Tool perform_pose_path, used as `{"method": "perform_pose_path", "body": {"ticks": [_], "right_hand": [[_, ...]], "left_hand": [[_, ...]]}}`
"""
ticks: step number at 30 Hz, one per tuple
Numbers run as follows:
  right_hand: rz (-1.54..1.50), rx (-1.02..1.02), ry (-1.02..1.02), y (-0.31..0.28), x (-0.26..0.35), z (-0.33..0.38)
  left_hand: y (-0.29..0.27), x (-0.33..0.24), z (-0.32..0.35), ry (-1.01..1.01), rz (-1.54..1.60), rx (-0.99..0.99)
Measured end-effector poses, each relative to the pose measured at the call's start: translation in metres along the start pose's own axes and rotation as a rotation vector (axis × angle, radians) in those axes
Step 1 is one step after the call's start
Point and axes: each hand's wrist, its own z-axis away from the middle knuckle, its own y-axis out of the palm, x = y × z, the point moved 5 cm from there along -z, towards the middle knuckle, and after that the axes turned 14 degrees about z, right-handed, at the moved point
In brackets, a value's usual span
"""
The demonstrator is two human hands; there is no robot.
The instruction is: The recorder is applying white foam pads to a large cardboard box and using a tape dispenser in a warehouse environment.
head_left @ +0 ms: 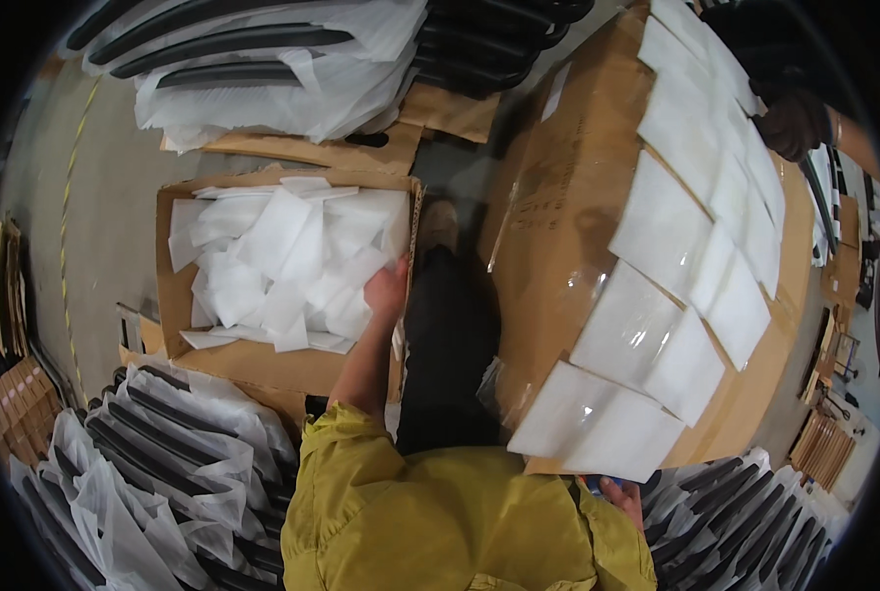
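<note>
Foam (280, 236): thin, white, squarish sheets, heaped
Box (231, 361): open cardboard
Left hand (388, 288): at box's right edge; fingers' grip unclear
Right hand (627, 500): near carton (563, 217); fingers' grip unclear

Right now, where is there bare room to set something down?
Bare: the floor between the striped line and the open box, and the strip of carton right of the foam sheets. Crowded: the open box, heaped with foam pieces by the left hand; the gap between box and carton, taken by a leg.
</note>
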Motion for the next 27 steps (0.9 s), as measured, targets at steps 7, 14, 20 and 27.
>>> {"method": "perform_pose_path", "body": {"ticks": [7,14,20,27], "right_hand": [[0.12,0.139,0.025,0.0,0.002,0.002],[0.075,0.174,-0.183,-0.003,-0.015,0.006],[-0.106,0.224,-0.258,0.004,-0.041,-0.004],[-0.378,0.267,-0.287,0.001,-0.089,-0.022]], "left_hand": [[-0.016,0.025,0.001,0.238,-0.13,0.037],[-0.132,-0.026,0.028,0.345,0.09,0.231],[-0.196,0.004,0.044,0.085,0.376,0.316],[-0.289,-0.085,0.121,0.119,0.718,0.212]]}}
